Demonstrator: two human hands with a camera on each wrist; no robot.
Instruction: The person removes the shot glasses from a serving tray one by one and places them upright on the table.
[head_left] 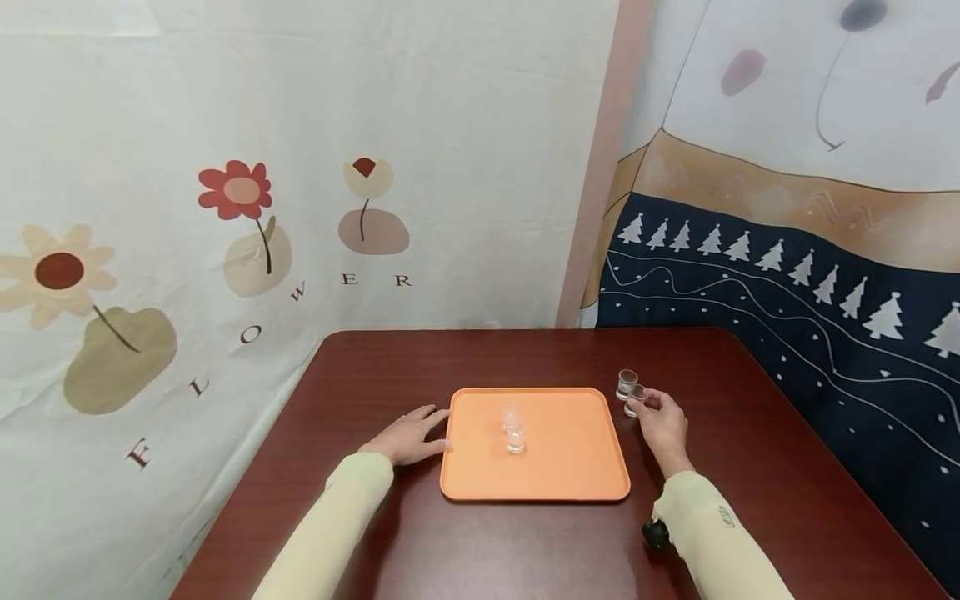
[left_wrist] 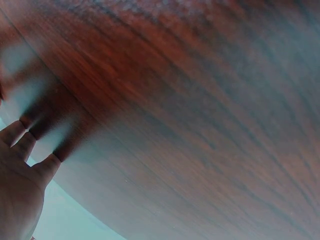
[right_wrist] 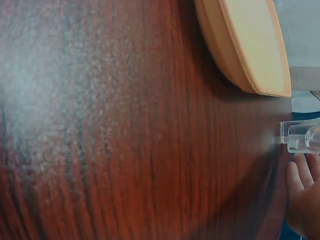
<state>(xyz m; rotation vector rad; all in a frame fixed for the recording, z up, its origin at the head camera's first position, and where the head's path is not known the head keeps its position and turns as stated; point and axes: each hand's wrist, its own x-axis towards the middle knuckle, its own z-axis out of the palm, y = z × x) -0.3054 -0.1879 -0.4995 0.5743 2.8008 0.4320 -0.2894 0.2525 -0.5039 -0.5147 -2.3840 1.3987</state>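
An orange rectangular tray [head_left: 562,475] lies on the table, with two small clear shot glasses [head_left: 515,440] standing one behind the other left of its middle. Beyond the tray's right edge, my right hand [head_left: 664,427] holds another shot glass [head_left: 634,403] between thumb and fingers. Close behind it stands a further shot glass [head_left: 627,383]; the right wrist view shows this pair overlapping above the fingertips. My left hand [head_left: 407,437] lies at the tray's left edge, fingers spread and fingertips at the rim. Its fingers [left_wrist: 49,167] also show against the table in the left wrist view.
The dark red-brown wooden table [head_left: 525,550] has rounded far corners. Behind it hangs a pale cloth [head_left: 465,167] with printed flowers, and to the right a dark blue cloth [head_left: 750,325] with white trees. A black round object [head_left: 656,534] sits at the right cuff.
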